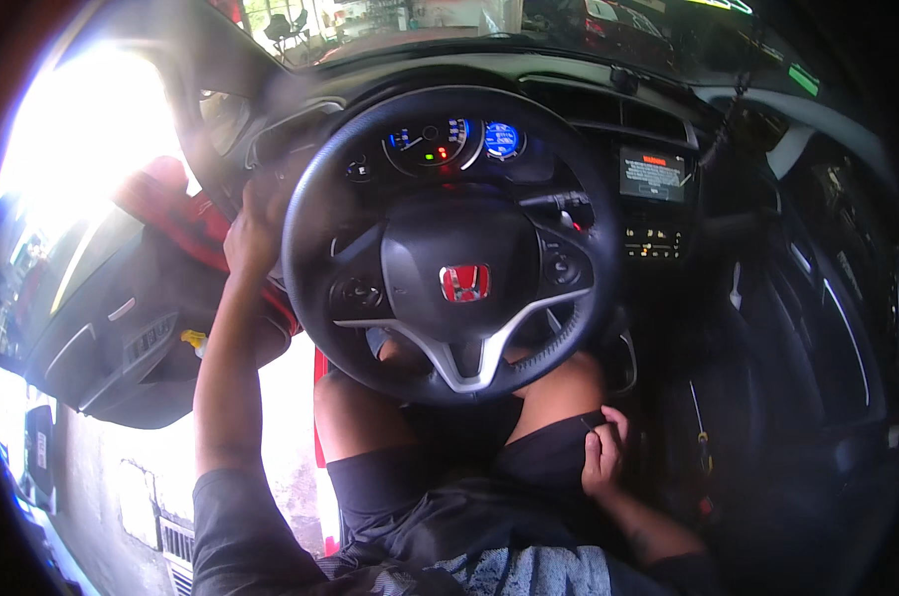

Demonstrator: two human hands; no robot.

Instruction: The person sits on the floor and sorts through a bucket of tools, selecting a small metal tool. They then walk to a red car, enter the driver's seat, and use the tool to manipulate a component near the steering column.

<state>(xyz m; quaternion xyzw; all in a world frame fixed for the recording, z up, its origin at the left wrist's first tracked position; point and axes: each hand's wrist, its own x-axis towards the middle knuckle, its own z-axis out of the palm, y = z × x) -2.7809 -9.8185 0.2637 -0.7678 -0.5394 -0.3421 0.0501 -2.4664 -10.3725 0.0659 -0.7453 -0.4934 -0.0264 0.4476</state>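
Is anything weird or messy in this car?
Yes, two things. A thin tool, maybe a screwdriver, lies loose low on the right, an odd spot for tools. And the driver's door is open while the dashboard lights glow. I can't see any clear spill or damage.

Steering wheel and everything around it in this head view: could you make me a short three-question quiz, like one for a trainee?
1. Fill in the blank: the lit infotainment screen sits to the ____ of the steering wheel.

2. True or false, about the driver's door: it is fully shut.

3. Multiple choice: where is the person's right hand?
A) On the steering wheel
B) At the shorts, by the right thigh
C) On the infotainment screen

Key: 1. right; 2. false, it stands open, with the ground visible beside the car; 3. B
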